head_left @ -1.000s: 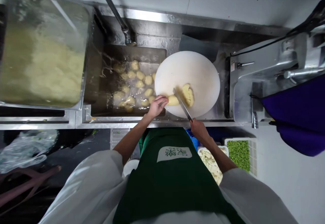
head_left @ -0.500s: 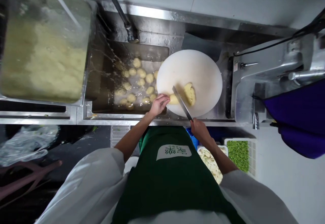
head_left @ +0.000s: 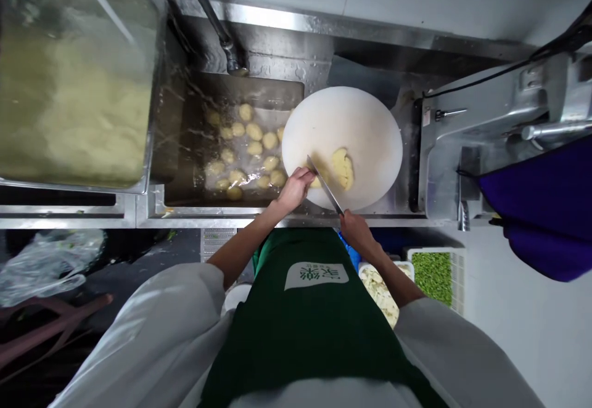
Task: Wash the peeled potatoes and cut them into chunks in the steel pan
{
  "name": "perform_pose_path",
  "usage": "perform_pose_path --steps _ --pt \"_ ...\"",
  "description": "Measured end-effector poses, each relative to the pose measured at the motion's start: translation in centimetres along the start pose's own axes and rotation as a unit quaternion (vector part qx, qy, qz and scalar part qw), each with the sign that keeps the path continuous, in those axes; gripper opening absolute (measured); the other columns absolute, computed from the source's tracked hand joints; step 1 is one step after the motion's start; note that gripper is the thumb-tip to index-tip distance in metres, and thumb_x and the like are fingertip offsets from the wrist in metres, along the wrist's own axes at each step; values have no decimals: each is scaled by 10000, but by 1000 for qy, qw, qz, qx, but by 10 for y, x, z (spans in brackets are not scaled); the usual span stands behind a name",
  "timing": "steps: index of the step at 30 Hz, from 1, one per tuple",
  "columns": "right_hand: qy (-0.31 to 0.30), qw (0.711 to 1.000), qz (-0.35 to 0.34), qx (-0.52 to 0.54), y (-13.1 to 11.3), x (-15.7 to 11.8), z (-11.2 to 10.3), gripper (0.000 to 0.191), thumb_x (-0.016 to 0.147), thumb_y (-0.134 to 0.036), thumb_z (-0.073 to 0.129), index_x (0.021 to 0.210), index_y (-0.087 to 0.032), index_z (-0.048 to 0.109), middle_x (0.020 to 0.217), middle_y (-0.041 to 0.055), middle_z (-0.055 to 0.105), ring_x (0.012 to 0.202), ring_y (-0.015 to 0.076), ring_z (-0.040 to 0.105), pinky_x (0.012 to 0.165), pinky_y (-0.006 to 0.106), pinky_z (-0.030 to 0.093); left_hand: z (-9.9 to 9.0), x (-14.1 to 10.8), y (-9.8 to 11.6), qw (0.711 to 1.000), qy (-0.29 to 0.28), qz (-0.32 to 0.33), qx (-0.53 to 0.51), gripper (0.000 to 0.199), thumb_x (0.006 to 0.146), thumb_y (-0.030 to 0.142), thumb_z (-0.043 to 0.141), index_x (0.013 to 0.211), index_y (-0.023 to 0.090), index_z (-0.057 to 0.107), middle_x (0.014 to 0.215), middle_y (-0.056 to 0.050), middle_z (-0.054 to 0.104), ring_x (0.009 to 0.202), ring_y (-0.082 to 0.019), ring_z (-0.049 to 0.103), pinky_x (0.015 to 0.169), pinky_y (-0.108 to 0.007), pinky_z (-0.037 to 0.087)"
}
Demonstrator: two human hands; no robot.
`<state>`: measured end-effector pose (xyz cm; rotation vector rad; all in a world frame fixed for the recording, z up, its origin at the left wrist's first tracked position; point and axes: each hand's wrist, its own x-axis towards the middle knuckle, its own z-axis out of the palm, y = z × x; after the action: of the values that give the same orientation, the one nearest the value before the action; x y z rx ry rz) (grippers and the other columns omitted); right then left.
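On a round white cutting board (head_left: 365,112), my left hand (head_left: 296,188) is closed on a peeled potato (head_left: 316,182), its fingers bent over the left part. My right hand (head_left: 357,230) grips the handle of a kitchen knife (head_left: 325,186). The blade slants up and left across the board, right beside the potato and close to my left fingertips. Cut potato slices (head_left: 343,168) lie in a small pile to the right of the blade. Most of the held potato is hidden by my fingers and the knife.
Several peeled potatoes (head_left: 254,131) lie in the wet sink basin (head_left: 185,174) left of the board. A large metal tub (head_left: 147,167) of pale yellow contents in water stands further left. Above the basin hangs a tap (head_left: 234,63). Crates of chopped greens (head_left: 432,275) sit low right.
My left hand has moved right along the potato and now covers more of it. The knife has shifted slightly left, nearer those fingers. The whole view has slid a little left.
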<state>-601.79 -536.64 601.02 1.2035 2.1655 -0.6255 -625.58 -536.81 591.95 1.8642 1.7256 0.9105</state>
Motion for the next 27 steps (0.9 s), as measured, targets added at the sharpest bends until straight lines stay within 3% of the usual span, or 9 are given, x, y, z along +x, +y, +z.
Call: perform_pose_path --steps 12,27 --pt "-2 1000 -9 1 -1 0 -3 352 1072 -265 264 1128 -100 570 934 159 724 872 241 710 709 290 433 13 -9 4 997 69 -43 -14 336 1050 304 343 952 184 641 976 -94 619 924 -227 562 858 -389 515" --pt "9 1000 -20 -5 -3 -1 -1 386 1070 -271 248 1133 -88 581 899 158 724 840 250 708 688 298 430 19 -19 5 993 105 -56 -8 330 1053 323 330 929 195 608 969 -99 607 923 -232 557 875 -414 513"
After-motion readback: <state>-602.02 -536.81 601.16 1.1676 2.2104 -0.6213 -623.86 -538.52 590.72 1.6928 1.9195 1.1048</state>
